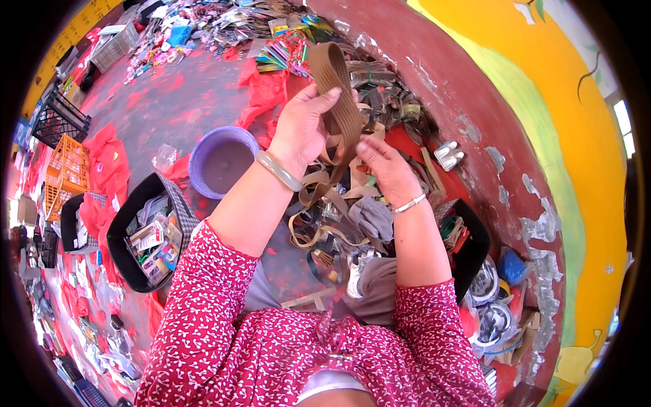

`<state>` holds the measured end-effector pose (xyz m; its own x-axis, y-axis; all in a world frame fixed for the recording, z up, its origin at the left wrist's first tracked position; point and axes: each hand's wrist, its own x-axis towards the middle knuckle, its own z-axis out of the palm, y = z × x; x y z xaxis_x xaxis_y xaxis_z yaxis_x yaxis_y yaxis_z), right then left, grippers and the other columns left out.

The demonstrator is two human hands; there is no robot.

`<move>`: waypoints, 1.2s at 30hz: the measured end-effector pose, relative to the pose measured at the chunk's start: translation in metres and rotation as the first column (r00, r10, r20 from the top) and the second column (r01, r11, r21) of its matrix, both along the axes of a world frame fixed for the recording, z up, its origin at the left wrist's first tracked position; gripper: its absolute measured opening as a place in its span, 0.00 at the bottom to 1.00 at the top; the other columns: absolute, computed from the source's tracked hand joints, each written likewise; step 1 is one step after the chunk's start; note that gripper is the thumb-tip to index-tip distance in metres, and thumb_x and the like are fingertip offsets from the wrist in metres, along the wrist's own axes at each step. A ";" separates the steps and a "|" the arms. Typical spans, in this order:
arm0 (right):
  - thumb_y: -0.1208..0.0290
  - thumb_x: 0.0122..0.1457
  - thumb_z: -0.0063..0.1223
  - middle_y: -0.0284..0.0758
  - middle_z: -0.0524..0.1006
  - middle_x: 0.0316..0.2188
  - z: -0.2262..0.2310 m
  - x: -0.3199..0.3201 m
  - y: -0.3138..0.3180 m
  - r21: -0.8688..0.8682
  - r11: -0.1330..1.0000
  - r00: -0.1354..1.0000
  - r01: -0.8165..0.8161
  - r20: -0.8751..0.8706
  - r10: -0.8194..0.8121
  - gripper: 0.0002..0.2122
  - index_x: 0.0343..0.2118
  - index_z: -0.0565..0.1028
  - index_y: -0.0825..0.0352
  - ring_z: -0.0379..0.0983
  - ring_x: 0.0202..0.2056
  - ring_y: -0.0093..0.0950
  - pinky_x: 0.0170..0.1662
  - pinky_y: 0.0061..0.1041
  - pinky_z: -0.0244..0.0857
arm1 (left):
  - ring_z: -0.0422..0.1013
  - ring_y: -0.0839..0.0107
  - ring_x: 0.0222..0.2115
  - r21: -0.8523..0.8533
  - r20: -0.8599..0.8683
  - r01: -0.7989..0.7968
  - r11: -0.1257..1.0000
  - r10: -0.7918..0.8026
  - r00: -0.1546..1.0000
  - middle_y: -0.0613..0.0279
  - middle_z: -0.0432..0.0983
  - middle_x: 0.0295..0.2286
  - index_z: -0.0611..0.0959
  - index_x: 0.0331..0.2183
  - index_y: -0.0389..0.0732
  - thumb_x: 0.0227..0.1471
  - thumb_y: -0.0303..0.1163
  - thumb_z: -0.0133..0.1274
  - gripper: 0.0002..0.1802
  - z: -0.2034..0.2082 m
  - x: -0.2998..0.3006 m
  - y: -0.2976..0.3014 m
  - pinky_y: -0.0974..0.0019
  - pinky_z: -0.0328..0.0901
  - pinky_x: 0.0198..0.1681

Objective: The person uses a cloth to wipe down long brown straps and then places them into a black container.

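A wide brown webbing strap [346,114] is looped up in front of me, its length hanging down toward a tangled heap. My left hand [303,127] is closed on it, thumb across the flat face near the upper loop. Lower down, my right hand [389,167] has its fingertips pinched at the strap's right edge. Beneath both hands lie tan straps [327,234] in loose curls, with a grey cloth bundle [372,217] beside them. Where the brown strap ends is hidden in the heap.
Left of my forearm stands a purple tub [198,159], and nearer me a black bin [125,252] of small packets. Another black bin [477,237] is by my right arm. A peeling red wall [485,129] curves along the right. Colourful goods [285,54] are piled at the back.
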<state>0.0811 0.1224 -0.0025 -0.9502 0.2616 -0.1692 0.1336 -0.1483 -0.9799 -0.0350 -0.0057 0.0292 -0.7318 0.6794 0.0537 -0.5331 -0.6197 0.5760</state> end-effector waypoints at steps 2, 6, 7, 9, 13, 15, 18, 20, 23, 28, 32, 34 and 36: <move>0.65 0.51 0.53 0.26 0.73 0.30 -0.004 -0.004 -0.006 -0.017 0.997 0.997 -0.072 -0.006 0.072 0.13 0.37 0.72 0.66 0.66 0.31 0.14 0.34 0.16 0.59 | 0.69 0.68 0.36 -0.014 -0.008 -0.080 0.997 0.080 0.997 0.57 0.72 0.34 0.72 0.39 0.34 0.51 0.26 0.43 0.12 -0.001 -0.007 -0.004 0.63 0.66 0.40; 0.71 0.50 0.54 0.24 0.73 0.21 -0.002 -0.007 -0.026 0.011 0.998 0.995 -0.066 -0.080 0.066 0.07 0.30 0.75 0.68 0.64 0.22 0.13 0.26 0.12 0.58 | 0.69 0.69 0.34 -0.063 -0.044 -0.178 0.982 0.175 0.984 0.58 0.72 0.33 0.72 0.39 0.35 0.52 0.26 0.42 0.11 -0.010 -0.011 -0.006 0.66 0.65 0.39; 0.71 0.50 0.54 0.24 0.72 0.20 0.000 -0.007 -0.030 0.059 0.997 0.994 -0.058 -0.087 0.063 0.07 0.29 0.75 0.68 0.64 0.21 0.12 0.25 0.12 0.58 | 0.69 0.70 0.34 -0.074 -0.056 -0.197 0.978 0.193 0.980 0.58 0.73 0.33 0.72 0.38 0.35 0.52 0.26 0.42 0.11 -0.012 -0.011 -0.005 0.67 0.65 0.39; 0.72 0.50 0.53 0.24 0.71 0.18 0.001 -0.008 -0.034 0.199 0.980 0.998 -0.030 -0.047 0.040 0.06 0.28 0.75 0.69 0.63 0.21 0.13 0.24 0.13 0.58 | 0.70 0.68 0.34 -0.034 -0.029 -0.192 0.981 0.191 0.981 0.56 0.73 0.32 0.72 0.38 0.34 0.52 0.26 0.41 0.10 -0.014 -0.010 -0.001 0.66 0.66 0.38; 0.72 0.50 0.52 0.25 0.72 0.20 -0.007 -0.012 -0.027 0.244 0.970 0.999 0.014 0.026 -0.021 0.07 0.29 0.75 0.70 0.65 0.23 0.14 0.27 0.14 0.59 | 0.70 0.67 0.32 -0.067 0.026 -0.142 0.988 0.144 0.989 0.57 0.72 0.30 0.72 0.36 0.34 0.52 0.26 0.40 0.09 -0.008 -0.009 -0.002 0.65 0.67 0.36; 0.73 0.50 0.51 0.26 0.73 0.23 -0.008 -0.011 -0.022 0.154 0.986 0.997 -0.067 0.039 0.062 0.07 0.31 0.74 0.70 0.66 0.26 0.15 0.30 0.15 0.60 | 0.70 0.67 0.31 -0.079 0.042 -0.144 0.986 0.148 0.988 0.57 0.72 0.29 0.72 0.35 0.34 0.53 0.26 0.40 0.09 -0.005 -0.010 -0.004 0.65 0.67 0.35; 0.77 0.48 0.51 0.29 0.74 0.30 -0.006 -0.007 -0.016 -0.032 0.920 0.918 -0.391 0.062 0.392 0.11 0.37 0.72 0.71 0.68 0.32 0.17 0.39 0.17 0.60 | 0.71 0.65 0.30 -0.102 0.003 -0.207 0.973 0.209 0.978 0.55 0.73 0.28 0.72 0.35 0.33 0.53 0.27 0.40 0.10 0.002 -0.024 -0.014 0.63 0.67 0.34; 0.79 0.47 0.50 0.28 0.74 0.28 -0.010 -0.003 -0.013 0.001 0.859 0.849 -0.511 0.155 0.505 0.12 0.37 0.72 0.71 0.68 0.30 0.16 0.36 0.16 0.61 | 0.71 0.65 0.30 -0.098 0.012 -0.297 0.950 0.299 0.954 0.54 0.73 0.28 0.72 0.35 0.33 0.53 0.27 0.39 0.10 0.008 -0.034 -0.021 0.63 0.67 0.34; 0.81 0.46 0.50 0.28 0.75 0.27 -0.008 0.002 -0.008 0.127 0.791 0.791 -0.599 0.252 0.558 0.11 0.36 0.73 0.71 0.67 0.29 0.15 0.35 0.15 0.61 | 0.71 0.63 0.31 -0.087 -0.004 -0.387 0.918 0.388 0.922 0.54 0.73 0.29 0.70 0.36 0.33 0.53 0.26 0.39 0.09 0.010 -0.052 -0.037 0.62 0.68 0.33; 0.82 0.45 0.50 0.30 0.75 0.24 0.016 0.014 -0.005 0.364 0.780 0.861 -0.509 0.199 0.468 0.09 0.32 0.74 0.73 0.67 0.28 0.16 0.34 0.17 0.63 | 0.71 0.63 0.31 -0.151 -0.054 -0.446 0.882 0.444 0.895 0.53 0.71 0.31 0.68 0.40 0.34 0.52 0.25 0.39 0.11 -0.002 -0.061 -0.041 0.61 0.68 0.32; 0.83 0.47 0.51 0.28 0.74 0.27 0.017 0.017 0.000 0.297 0.897 0.932 -0.327 -0.055 0.358 0.09 0.33 0.74 0.72 0.67 0.28 0.14 0.33 0.15 0.63 | 0.71 0.65 0.30 -0.242 -0.074 -0.295 0.925 0.285 0.956 0.54 0.72 0.30 0.70 0.38 0.33 0.51 0.24 0.41 0.10 -0.022 -0.055 -0.025 0.64 0.67 0.34; 0.82 0.48 0.52 0.27 0.73 0.28 0.022 0.019 0.000 0.205 0.946 0.953 -0.251 -0.117 0.278 0.10 0.35 0.73 0.71 0.67 0.29 0.14 0.33 0.13 0.62 | 0.71 0.67 0.30 -0.333 -0.068 -0.164 0.929 0.150 0.986 0.56 0.72 0.29 0.71 0.37 0.34 0.50 0.25 0.42 0.10 -0.030 -0.043 -0.012 0.66 0.67 0.35; 0.82 0.48 0.52 0.27 0.73 0.27 0.023 0.017 0.001 0.172 0.969 0.952 -0.175 -0.221 0.211 0.11 0.37 0.73 0.71 0.67 0.30 0.14 0.33 0.14 0.62 | 0.71 0.68 0.30 -0.348 -0.126 -0.088 0.933 0.046 0.991 0.57 0.73 0.30 0.72 0.37 0.34 0.50 0.24 0.42 0.10 -0.038 -0.031 -0.002 0.67 0.67 0.35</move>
